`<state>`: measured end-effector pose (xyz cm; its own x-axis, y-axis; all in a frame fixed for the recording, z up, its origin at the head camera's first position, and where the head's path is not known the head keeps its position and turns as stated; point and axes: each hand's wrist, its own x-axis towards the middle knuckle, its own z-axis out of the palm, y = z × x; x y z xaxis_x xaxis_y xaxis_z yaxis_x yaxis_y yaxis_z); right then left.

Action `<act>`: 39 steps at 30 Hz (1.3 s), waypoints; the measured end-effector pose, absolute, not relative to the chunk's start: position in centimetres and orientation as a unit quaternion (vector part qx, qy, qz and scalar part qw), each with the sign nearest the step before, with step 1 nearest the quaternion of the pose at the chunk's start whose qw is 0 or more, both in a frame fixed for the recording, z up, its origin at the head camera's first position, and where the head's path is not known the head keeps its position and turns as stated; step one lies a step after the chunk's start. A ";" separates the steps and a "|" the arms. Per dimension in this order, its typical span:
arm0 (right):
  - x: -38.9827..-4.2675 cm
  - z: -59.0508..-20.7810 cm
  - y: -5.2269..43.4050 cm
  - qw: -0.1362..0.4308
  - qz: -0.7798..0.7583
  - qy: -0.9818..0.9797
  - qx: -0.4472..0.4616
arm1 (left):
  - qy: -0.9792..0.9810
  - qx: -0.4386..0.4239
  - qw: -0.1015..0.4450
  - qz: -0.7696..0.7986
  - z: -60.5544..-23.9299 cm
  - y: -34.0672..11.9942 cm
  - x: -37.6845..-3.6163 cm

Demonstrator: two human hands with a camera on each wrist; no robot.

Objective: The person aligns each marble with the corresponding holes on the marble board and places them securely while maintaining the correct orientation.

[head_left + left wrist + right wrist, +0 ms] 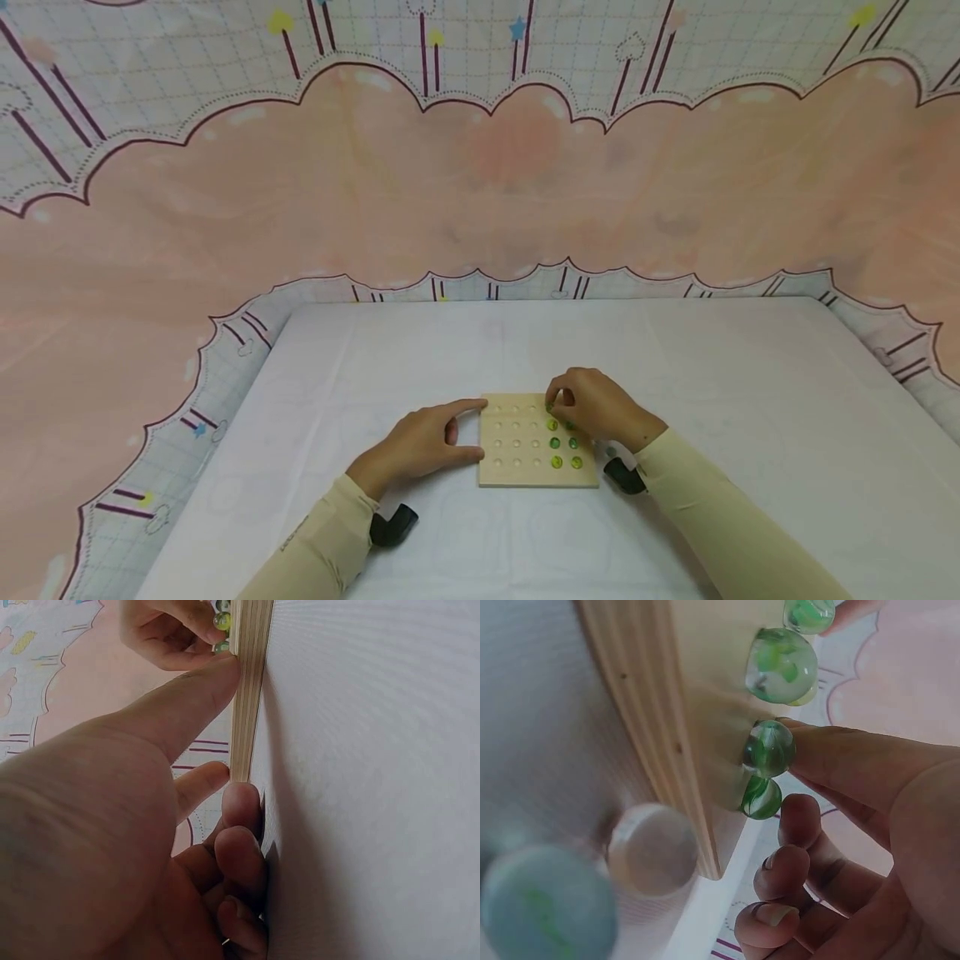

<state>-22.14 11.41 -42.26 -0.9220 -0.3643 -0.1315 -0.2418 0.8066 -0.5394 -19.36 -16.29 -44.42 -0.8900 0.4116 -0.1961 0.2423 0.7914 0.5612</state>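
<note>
Setting looked like a staged recording corner in a home-like room, not a workshop or kitchen. A printed cloth backdrop (480, 167), pink cloud shapes on pale grid with stars and hearts, filled the upper frame and draped down both sides. A white-covered worktop (675, 375) sat at lower centre. On it lay a wooden peg-hole board (525, 471) with green glass marbles (557, 461), a tabletop game.

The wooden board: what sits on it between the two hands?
In the head view, the wooden board between the left hand and the right hand shows rows of empty dimples; green marbles lie nearest the right hand.
</note>
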 end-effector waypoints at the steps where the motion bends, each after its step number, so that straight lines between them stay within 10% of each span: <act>1: -22.1 -42.2 11.4 0.115 -0.266 0.943 -0.161 | 0.934 0.175 0.156 0.271 -44.4 -16.3 -19.4; 39: -18.4 -40.7 17.1 0.042 -0.271 0.951 -0.144 | 0.935 0.182 0.147 0.267 -44.3 -16.3 -19.2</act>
